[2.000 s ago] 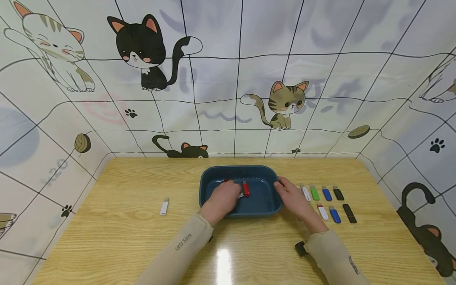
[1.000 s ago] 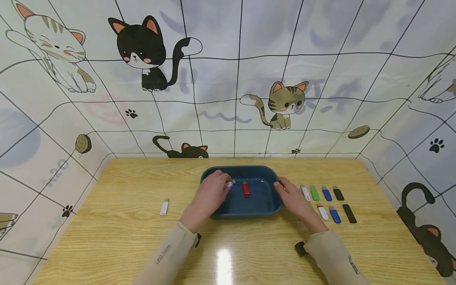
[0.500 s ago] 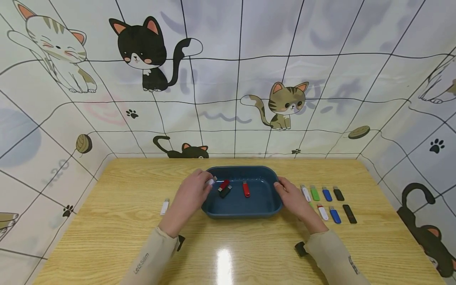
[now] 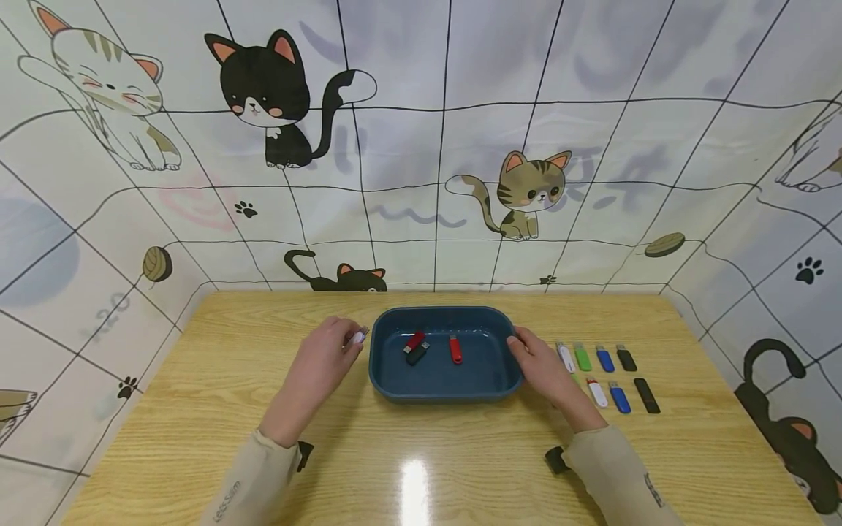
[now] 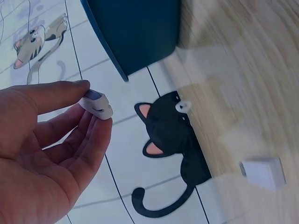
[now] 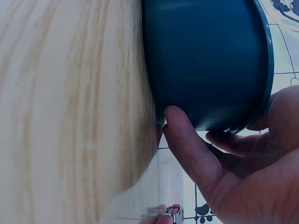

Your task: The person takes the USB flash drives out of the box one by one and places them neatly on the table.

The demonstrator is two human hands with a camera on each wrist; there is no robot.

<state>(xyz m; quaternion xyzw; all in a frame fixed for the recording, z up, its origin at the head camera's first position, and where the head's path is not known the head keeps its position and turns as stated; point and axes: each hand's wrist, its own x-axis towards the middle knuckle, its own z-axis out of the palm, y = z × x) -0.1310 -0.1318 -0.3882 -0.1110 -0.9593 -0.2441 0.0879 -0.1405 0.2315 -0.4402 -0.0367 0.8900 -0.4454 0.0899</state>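
Observation:
My left hand pinches a white USB stick between thumb and fingertips, just outside the left end of a dark blue tray. The same stick's metal plug points toward the tray in the head view. At the tray's right end my right hand grips the rim, with fingers along the outer wall. Inside lie a dark red USB stick, a black USB stick touching or close to it, and a red USB stick. Another white USB stick rests on the table, hidden by my left arm in the head view.
Right of the tray, USB sticks lie in two rows: a white one, a green one, blue ones, black ones and a white-and-red one. A cat-printed cloth wall surrounds the wooden table.
My left hand has lifted the white USB stick out of the tray and carried it left past the rim, uncovering the dark red and black sticks. My right hand has stayed on the rim.

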